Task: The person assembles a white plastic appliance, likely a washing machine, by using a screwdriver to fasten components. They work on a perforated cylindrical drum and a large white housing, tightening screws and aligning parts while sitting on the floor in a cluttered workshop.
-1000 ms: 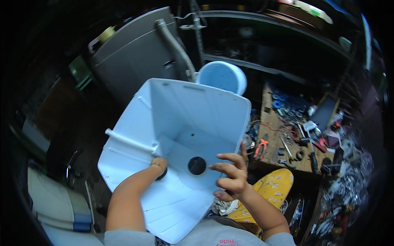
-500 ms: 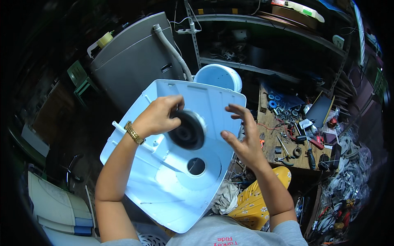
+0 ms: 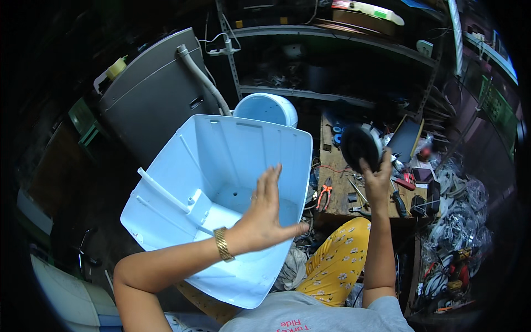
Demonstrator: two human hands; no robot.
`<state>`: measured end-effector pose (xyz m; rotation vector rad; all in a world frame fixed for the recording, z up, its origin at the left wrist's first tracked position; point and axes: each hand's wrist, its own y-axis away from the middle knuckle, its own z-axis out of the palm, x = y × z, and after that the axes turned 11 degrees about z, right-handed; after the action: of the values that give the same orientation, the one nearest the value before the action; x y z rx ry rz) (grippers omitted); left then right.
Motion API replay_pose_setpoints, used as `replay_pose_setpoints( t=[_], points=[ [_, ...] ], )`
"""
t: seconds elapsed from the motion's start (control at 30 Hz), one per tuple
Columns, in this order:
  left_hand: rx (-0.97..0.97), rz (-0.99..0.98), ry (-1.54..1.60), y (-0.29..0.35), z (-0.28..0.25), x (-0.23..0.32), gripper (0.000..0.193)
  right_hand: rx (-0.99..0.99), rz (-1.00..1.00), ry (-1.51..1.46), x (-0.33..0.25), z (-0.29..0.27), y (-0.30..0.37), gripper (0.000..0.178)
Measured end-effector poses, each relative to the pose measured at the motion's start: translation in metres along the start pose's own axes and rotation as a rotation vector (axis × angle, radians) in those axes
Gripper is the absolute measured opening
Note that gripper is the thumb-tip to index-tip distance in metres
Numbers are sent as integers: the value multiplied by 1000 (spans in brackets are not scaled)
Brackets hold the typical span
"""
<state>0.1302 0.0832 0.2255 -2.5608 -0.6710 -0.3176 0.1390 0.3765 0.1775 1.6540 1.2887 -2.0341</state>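
A large light-blue plastic washing machine tub body [image 3: 251, 144] rests tilted against my lap, its open side facing up. My left hand [image 3: 265, 216], with a gold watch on the wrist, hovers over the tub's right half. Its fingers are stretched out and nothing is in them. Off to the right, my right hand [image 3: 379, 174] grips a round black disc with a white rim [image 3: 360, 148] by its lower edge. The disc is up over the workbench, apart from the tub; its exact kind is unclear.
The wooden workbench [image 3: 343, 207] at right bears orange-handled pliers [image 3: 325, 195], a screwdriver [image 3: 399, 202] and several small parts. Clear plastic bags [image 3: 459, 213] heap beyond it. A light-blue round tub [image 3: 268, 108] stands behind, beside a grey appliance panel [image 3: 152, 91] with a drain hose.
The black disc has gone from my left hand over the tub to my right hand over the bench. My left hand has moved right and opened. The view has turned slightly rightward.
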Motion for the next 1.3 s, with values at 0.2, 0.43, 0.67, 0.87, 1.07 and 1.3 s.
replay_pose_setpoints(
  t=[0.2, 0.43, 0.67, 0.87, 1.07, 1.3],
  points=[
    [-300, -369, 627, 15, -12, 6, 57, 30, 99, 1171, 128, -21, 49, 58],
    [51, -535, 88, 60, -120, 4, 38, -168, 16, 1145, 119, 7, 73, 60],
    [635, -711, 164, 143, -290, -19, 41, -380, 405, 130, 169, 99, 177, 57],
    [736, -505, 320, 280, -403, -17, 37, -785, 1387, -565, 192, 197, 252, 92],
    [791, -591, 297, 368, -439, -80, 31, -1215, 1299, -1216, 112, 248, 259, 91],
    [809, -732, 138, 313, -369, -222, 26, -961, 1293, -655, 94, 211, 273, 99]
  ],
)
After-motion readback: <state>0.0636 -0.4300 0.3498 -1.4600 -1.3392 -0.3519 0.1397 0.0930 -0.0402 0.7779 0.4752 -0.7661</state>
